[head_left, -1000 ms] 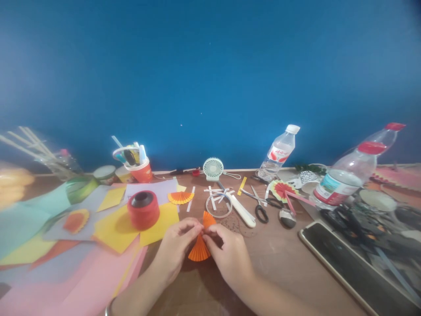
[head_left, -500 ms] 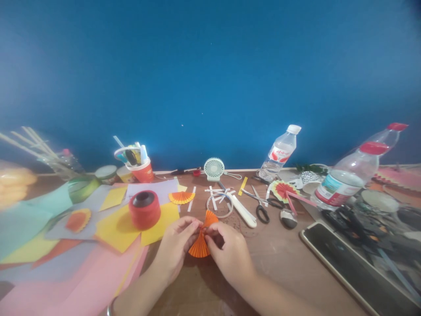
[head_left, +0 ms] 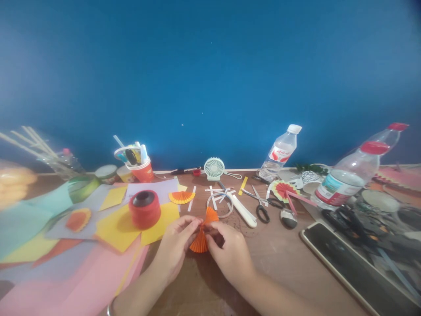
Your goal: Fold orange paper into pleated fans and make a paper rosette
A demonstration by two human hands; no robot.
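Orange pleated paper fan (head_left: 199, 244), its lower edge now slightly higher, is pinched mid-length by left hand (head_left: 176, 243) and right hand (head_left: 230, 246), suggesting fine adjustment.

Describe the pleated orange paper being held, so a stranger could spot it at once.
Start at the blue wall, then drop to the brown table below. Between the left hand and right hand is the orange paper, flaring both ways like a bow tie, unlike the half-round piece lying beyond it.
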